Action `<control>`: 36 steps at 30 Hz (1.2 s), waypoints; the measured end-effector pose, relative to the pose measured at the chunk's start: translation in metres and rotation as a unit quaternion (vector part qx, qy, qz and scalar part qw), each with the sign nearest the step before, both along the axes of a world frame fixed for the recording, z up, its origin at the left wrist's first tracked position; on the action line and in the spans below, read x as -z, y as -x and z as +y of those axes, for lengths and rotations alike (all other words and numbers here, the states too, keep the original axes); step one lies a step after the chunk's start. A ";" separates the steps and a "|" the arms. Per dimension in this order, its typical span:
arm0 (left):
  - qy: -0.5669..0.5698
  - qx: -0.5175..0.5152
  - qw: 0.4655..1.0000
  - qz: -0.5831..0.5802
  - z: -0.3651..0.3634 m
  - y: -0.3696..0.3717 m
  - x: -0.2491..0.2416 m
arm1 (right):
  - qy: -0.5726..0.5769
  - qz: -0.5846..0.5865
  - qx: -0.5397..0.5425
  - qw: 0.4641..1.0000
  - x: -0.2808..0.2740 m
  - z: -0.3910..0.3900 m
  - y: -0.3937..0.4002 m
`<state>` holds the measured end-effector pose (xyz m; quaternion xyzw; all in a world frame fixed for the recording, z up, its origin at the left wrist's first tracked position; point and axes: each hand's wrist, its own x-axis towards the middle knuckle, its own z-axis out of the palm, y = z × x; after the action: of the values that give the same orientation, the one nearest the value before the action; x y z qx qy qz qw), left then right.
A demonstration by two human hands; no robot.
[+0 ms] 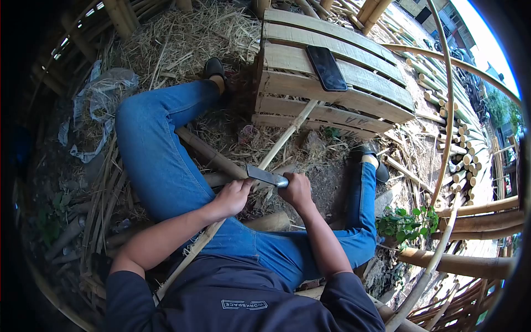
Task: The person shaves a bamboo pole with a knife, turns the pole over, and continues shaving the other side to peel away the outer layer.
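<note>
My right hand [297,191] is wrapped round the metal handle of a broad-bladed knife [266,176], whose blade lies across a long bamboo strip [289,131]. On the other side, my left hand [233,198] is closed at the strip beside the blade's end, fingers bent round it. The strip runs from the wooden crate past the blade, under my left hand and over my left thigh toward my side. Beneath the knife is a thick bamboo piece, partly hidden by the hands and blade.
A slatted wooden crate [326,39] stands ahead, with a black phone [326,68] on top. Bamboo poles [467,157] are stacked at the right. Shavings [182,41] and a torn plastic bag [105,94] lie at the left. A green plant [406,224] grows beside my right leg.
</note>
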<state>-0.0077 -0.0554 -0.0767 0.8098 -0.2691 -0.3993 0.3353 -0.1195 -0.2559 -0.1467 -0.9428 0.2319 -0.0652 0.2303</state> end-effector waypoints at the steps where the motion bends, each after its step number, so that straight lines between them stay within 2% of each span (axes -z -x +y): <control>1: -0.006 0.002 1.000 0.014 0.000 -0.001 -0.003 | 0.001 -0.003 0.006 1.000 0.001 -0.002 0.000; 5: 0.004 -0.012 1.000 0.000 0.000 -0.003 0.014 | 0.007 0.002 0.016 1.000 0.003 -0.006 0.000; 8: 0.003 -0.020 1.000 -0.004 -0.001 -0.003 0.018 | 0.000 -0.062 0.020 0.998 0.003 -0.003 -0.001; 14: 0.004 -0.014 1.000 -0.022 0.000 -0.002 0.002 | 0.017 -0.053 0.024 0.998 -0.003 -0.005 -0.001; 17: 0.041 -0.022 0.998 -0.033 0.001 0.000 0.026 | 0.010 -0.049 0.121 0.991 0.023 -0.024 0.001; 19: 0.067 -0.030 0.996 -0.043 0.002 0.001 0.033 | 0.026 -0.038 0.182 0.982 0.021 -0.051 0.009; 21: 0.071 -0.039 0.996 -0.036 0.003 0.001 0.031 | 0.060 -0.033 0.152 0.986 0.022 -0.061 0.018; 25: 0.081 -0.030 0.996 -0.021 0.002 -0.001 0.033 | 0.018 -0.065 0.079 0.995 0.023 -0.028 0.011; 28: 0.021 -0.038 0.998 0.037 0.001 -0.001 0.016 | -0.024 -0.054 0.026 0.998 -0.003 -0.001 0.000; 34: 0.021 -0.060 0.998 0.012 0.002 0.002 0.032 | -0.069 -0.046 -0.035 0.996 -0.004 0.014 0.001; 36: 0.059 -0.042 0.996 -0.048 0.002 0.004 0.030 | -0.068 -0.036 -0.021 0.997 -0.001 0.012 0.000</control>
<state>-0.0113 -0.0535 -0.1063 0.8173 -0.2737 -0.3295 0.3854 -0.1191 -0.2437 -0.1459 -0.9267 0.2074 -0.0783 0.3036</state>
